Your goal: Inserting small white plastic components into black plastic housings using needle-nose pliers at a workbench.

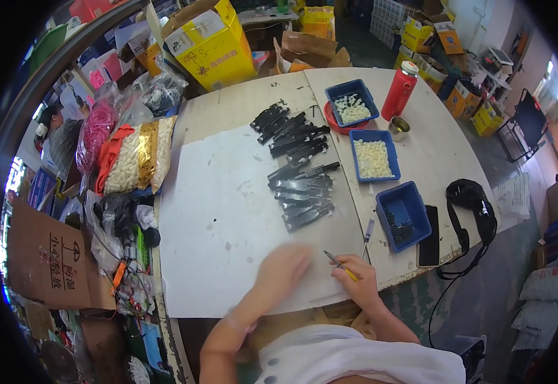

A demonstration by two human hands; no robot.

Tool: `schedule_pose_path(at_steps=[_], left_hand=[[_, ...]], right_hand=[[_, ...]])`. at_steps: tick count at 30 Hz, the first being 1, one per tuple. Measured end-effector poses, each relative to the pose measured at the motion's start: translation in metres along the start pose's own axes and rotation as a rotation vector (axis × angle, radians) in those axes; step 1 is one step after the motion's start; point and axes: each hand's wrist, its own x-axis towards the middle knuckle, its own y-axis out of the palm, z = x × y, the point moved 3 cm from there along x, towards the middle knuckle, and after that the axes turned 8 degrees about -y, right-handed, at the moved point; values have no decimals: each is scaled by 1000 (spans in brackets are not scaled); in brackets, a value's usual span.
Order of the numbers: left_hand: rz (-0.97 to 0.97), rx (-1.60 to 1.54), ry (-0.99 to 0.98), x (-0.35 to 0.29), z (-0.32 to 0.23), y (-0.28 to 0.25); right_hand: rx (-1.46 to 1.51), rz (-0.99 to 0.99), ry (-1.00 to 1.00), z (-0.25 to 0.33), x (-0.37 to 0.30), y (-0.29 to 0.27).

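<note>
Near the front edge of the bench (253, 102), the right hand (357, 276) has its fingers (346, 272) pinched closed around a thin yellow-handled tool (341, 265), whose dark metal tip points up and to the left, just above the white sheet of paper (221, 217). Just left of it, the left hand (284, 269) lies palm down on that sheet; it is blurred, so I cannot tell how far its fingers are spread, and whether anything lies beneath it is hidden. Beyond both hands, a pile of black plastic parts (298, 166) runs in loose rows from the middle of the sheet toward the far side of the bench. To the right of the pile, a small screwdriver (368, 235) lies on the bare bench, and past it stands a blue tray (403, 214) with a few dark bits in one corner. Farther back, a second blue tray (373, 155) and a third (353, 101) hold small white pieces, the third sitting on a red dish. A red bottle (400, 90) with a white cap stands upright beside it, near a small metal cup (398, 128). A black phone (428, 235) lies touching the nearest tray, with black headphones (474, 205) at the bench's right edge. Bags of white pieces (138, 157) crowd the left side.
</note>
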Motion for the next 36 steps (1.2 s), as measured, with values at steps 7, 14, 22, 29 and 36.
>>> schedule_pose_path(at_steps=[7,14,22,29,36], left_hand=[[-222,329,313,87,17,62],[-70,170,96,59,11,54],[-376,12,120,40,-8,33],[263,-691,-394,-3,-3,9],[805,-929,-632,-110,28,-34]], right_hand=[[10,-166,62,-11,-10,-19],[-194,-150,149,-26,5,-30],[-268,-66,64,-10,15,-9],[-426,202,-204,-18,-3,1],[-71,479,-555,17,-13,43]])
